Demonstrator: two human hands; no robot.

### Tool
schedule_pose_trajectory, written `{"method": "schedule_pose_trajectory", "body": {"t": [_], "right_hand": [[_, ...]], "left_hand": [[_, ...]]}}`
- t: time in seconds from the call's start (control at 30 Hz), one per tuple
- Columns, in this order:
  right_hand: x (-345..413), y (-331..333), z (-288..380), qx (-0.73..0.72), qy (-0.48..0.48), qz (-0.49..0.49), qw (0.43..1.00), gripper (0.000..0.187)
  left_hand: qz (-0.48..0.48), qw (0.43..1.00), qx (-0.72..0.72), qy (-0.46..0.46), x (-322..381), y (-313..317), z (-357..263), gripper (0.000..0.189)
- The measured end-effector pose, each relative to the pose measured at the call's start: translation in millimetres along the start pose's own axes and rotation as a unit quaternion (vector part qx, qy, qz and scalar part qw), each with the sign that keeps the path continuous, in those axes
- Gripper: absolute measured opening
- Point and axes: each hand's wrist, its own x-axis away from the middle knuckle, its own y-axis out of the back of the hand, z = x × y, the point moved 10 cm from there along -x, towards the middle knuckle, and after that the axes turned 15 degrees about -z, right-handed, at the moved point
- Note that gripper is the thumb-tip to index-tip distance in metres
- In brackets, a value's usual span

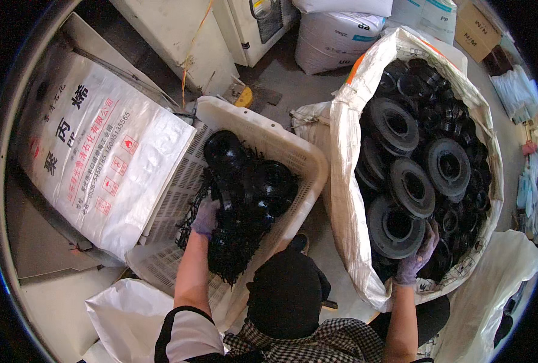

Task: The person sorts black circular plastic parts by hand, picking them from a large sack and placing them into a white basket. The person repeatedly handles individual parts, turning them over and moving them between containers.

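My left hand, in a thin light purple glove, reaches into a white perforated plastic crate. Its fingers rest against shiny black round plastic parts, and their grip is partly hidden. Thin black plastic strips lie tangled around and under those parts. On the other side, my right hand, gloved alike, is inside a large white woven sack. Its fingers and thumb take the lower right rim of a black flanged plastic spool. Several similar spools and smaller black rings fill the sack.
A printed white plastic sheet covers a surface left of the crate. Behind stand a pale machine housing, full white bags and a cardboard box. A white bag lies front left; another sack stands at right.
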Motion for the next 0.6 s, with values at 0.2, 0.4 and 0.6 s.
{"method": "schedule_pose_trajectory", "body": {"t": [0.2,0.4,0.6], "right_hand": [[-2,-4,5,0.026,-0.007,0.011,1.0,0.068],[-4,-9,5,0.018,-0.023,0.006,1.0,0.049],[-5,-1,8,0.021,-0.019,0.002,1.0,0.044]], "left_hand": [[-0.209,0.956,0.021,0.203,-58,-51,-28,0.089],[-0.162,0.834,0.407,0.337,-62,-158,20,0.132],[-0.098,0.675,0.563,0.466,-49,-130,-49,0.116]]}}
